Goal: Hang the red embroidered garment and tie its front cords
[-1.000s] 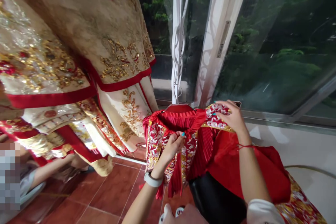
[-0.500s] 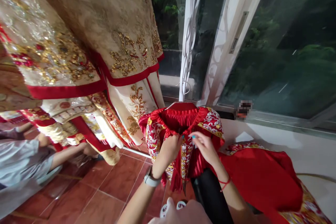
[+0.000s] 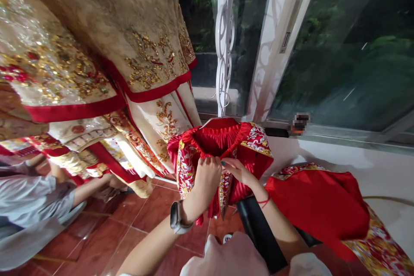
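Note:
A red pleated garment (image 3: 250, 148) with silver and gold embroidery hangs from a hanger (image 3: 220, 117) hooked on the white window grille (image 3: 224, 39). My left hand (image 3: 207, 177) is closed on the front edge of the garment near its neckline, a watch on the wrist. My right hand (image 3: 237, 170) pinches the same edge right beside it, fingers together, a red string round the wrist. The two hands nearly touch.
Cream and gold embroidered robes (image 3: 97, 43) with red trim hang at the left. Another red garment (image 3: 317, 207) lies on the white sill at the right. A person in grey (image 3: 35, 207) crouches low at the left on the red tiled floor (image 3: 139, 233). A black object (image 3: 258, 233) stands below my hands.
My right hand came down from the garment's right shoulder to the front edge beside my left hand. Both hands have drawn closer together on the neckline.

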Motion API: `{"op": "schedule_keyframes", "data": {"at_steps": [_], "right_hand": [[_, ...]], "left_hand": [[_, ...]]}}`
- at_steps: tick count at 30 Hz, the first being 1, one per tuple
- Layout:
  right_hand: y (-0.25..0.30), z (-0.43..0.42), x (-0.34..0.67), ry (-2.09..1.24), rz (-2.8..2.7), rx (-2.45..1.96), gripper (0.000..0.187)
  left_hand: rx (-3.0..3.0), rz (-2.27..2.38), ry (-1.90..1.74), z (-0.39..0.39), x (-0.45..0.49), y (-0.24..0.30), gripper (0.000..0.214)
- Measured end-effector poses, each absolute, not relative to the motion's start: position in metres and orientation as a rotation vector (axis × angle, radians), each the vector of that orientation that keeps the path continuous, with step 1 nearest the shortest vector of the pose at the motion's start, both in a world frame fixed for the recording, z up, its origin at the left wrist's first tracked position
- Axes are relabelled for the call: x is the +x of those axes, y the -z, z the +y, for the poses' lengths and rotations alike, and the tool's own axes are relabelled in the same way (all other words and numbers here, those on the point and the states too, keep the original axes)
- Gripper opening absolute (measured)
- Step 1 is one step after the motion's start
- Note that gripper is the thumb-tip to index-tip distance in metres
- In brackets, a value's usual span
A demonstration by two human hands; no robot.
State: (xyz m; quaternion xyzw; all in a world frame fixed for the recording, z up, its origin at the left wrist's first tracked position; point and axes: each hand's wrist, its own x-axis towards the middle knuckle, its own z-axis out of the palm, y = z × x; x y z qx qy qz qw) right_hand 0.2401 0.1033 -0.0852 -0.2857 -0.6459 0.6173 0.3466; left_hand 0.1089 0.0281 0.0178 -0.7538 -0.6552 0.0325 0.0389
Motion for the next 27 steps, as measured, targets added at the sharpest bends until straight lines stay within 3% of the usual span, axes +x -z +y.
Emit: {"op": "schedule_keyframes", "data": {"at_steps": [4, 9, 12, 15, 20, 27], "right_hand": [[0.074, 0.088, 0.25, -1.297, -1.716, -0.771, 0.018], [0.074, 0.076, 0.248, -1.306, -1.753, -0.741, 0.036], [0.082, 0.073, 0.235, -1.381, -1.654, -0.728, 0.029], [0.085, 0.073, 0.227, -1.287, -1.62, -0.767, 0.026], [0.074, 0.078, 0.236, -1.055, -1.824, -0.823, 0.016], [0.059, 0.076, 0.252, -0.875, -1.965, -0.846, 0.023]], "left_hand": [[-2.446, -1.895, -0.108, 0.03, 0.094, -0.008, 0.032], [-2.641, -1.97, 0.408, 0.035, 0.075, 0.01, 0.025], [-2.809, -2.011, 0.887, 0.038, 0.071, 0.018, 0.03], [-2.893, -1.981, 1.104, 0.04, 0.069, 0.021, 0.031], [-2.839, -1.923, 0.806, 0.037, 0.071, 0.017, 0.027], [-2.631, -1.838, 0.449, 0.034, 0.081, 0.013, 0.028]]}}
